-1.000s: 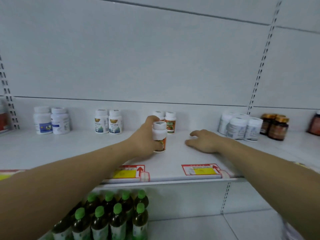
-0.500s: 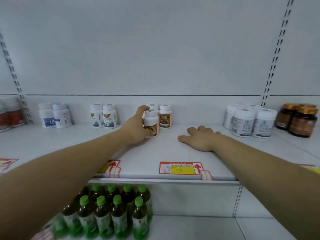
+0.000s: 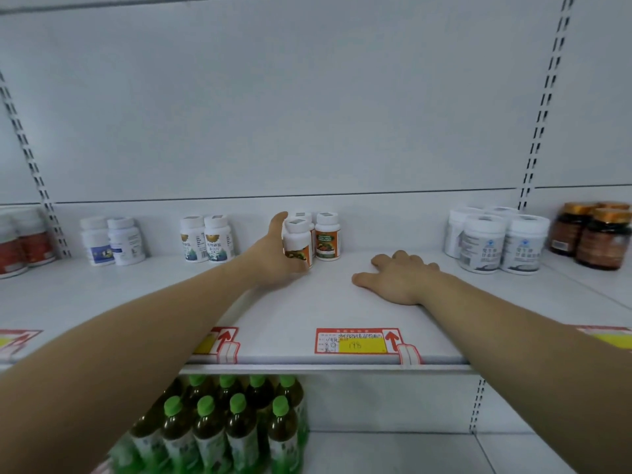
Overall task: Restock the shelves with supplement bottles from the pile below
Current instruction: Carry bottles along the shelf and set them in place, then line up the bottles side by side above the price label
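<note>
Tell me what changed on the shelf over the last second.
The left hand slid the orange-label bottle it grips back along the shelf, from the open middle to right in front of the two matching bottles at the back. It has not let go. The right hand stayed flat on the shelf, and the other bottles stayed put.

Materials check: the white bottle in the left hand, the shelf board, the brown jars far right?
White bottle: looks like opaque matte plastic with a glossy printed label. Shelf board: probably painted sheet metal, smooth, with a thin folded front lip. Brown jars: amber, see-through, glossy; glass or plastic, can't tell; gold lids.
</note>
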`<action>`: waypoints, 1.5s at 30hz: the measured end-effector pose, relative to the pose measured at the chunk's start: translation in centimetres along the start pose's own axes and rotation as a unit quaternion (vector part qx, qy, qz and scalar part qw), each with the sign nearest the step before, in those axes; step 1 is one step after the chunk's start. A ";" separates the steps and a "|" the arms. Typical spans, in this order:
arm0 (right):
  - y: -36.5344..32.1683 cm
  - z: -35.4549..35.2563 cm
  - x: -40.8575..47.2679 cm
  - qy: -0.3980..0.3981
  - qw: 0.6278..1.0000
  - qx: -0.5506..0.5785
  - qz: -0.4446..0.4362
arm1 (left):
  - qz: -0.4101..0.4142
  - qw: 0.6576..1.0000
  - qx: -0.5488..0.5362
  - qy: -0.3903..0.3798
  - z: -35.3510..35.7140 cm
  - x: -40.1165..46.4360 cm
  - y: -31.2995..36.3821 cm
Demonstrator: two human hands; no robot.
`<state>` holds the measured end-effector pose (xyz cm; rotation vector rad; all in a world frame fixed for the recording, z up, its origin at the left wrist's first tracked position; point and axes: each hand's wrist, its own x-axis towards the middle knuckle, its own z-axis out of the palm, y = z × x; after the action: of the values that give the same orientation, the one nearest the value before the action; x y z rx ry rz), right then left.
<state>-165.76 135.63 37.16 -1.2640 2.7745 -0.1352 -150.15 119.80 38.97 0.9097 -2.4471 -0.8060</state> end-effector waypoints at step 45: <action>-94.4 22.4 -14.3 -0.121 0.826 0.041 -0.549 | -0.428 0.892 0.102 0.106 -42.5 -43.0 -60.6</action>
<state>-83.21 83.79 26.63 -2.4387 1.4894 -0.1396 -69.13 95.97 24.93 2.0991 -1.9031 -0.6454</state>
